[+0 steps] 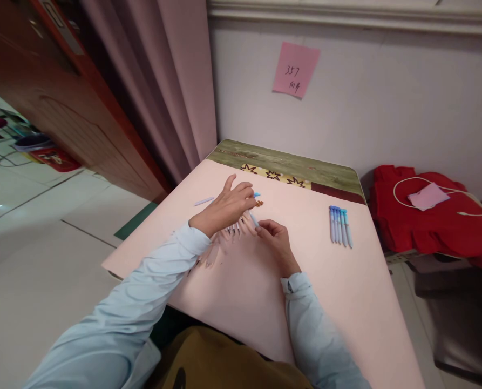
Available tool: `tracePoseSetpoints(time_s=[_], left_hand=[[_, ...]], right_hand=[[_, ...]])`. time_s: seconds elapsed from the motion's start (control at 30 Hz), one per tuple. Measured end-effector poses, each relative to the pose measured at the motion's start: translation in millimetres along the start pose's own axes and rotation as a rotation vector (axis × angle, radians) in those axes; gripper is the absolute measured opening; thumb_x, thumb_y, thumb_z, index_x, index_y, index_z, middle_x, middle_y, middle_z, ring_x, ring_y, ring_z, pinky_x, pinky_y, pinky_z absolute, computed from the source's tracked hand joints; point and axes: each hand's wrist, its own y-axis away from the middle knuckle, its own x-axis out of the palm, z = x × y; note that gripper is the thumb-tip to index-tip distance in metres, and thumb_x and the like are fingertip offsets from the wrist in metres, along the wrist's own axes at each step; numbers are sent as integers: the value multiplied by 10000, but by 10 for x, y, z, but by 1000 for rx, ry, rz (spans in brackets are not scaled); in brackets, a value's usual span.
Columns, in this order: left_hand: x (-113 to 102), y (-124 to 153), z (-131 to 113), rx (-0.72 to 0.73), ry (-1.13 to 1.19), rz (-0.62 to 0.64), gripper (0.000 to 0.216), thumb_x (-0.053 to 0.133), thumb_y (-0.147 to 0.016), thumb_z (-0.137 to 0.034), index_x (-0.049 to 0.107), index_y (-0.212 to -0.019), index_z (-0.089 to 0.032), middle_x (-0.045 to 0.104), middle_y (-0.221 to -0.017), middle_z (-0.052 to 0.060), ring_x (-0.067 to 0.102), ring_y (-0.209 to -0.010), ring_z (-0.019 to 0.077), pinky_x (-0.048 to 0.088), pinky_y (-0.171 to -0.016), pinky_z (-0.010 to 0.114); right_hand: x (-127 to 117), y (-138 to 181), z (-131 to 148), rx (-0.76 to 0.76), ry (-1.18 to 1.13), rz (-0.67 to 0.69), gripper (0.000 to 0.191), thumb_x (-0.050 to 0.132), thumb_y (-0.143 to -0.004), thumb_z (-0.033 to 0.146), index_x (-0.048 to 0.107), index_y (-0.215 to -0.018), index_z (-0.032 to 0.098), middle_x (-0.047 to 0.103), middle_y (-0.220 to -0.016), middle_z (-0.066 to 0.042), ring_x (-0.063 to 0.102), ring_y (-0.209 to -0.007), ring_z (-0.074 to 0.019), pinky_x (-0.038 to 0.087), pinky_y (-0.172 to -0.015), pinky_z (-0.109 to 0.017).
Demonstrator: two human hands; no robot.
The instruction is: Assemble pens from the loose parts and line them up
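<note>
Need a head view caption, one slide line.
Right hand holding a pen, left hand over a cluster of pens, blue-topped pens lined up to the right on the table.

Pink note (296, 70) | on wall (346, 108) | "357" (handwritten; characters beneath unclear)

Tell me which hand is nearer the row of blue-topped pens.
Right: the right hand is left of the blue-topped pens, apart from them; the left hand is farther left, beyond the right one.

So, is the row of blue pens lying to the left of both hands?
No, the row of blue pens lies on the table, to the right of both the left hand and the right hand.
</note>
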Motion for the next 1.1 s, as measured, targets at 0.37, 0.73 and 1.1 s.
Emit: tracePoseSetpoints(time_s=[0.37,0.73,1.1], left_hand=[[22,41,-41,-126,2,-105,416,475,-908,-55,606,-1252,-250,524,-1434,130,408,-1376,264,160,-1152,598],[459,120,-134,-690,740,-383,237,491,-883,-225,702,-978,-171,744,-1002,71,675,-964,202,506,-897,341],[995,670,-731,-913,875,-446,190,529,-897,-317,658,-946,-187,637,-733,-10,553,-576,110,449,-561,226]], right_hand=[[-20,-24,-20,-43,-30,-76,232,761,-723,382,754,-875,207,739,-872,-36,654,-816,-201,510,-796,-338],[-23,-23,-33,9,-73,-80,266,733,-755,412,736,-922,205,707,-754,-18,601,-678,-157,485,-675,-301],[-34,-3,-20,127,-209,-4,247,686,-794,428,642,-874,198,739,-893,-63,664,-736,-164,532,-703,-290]])
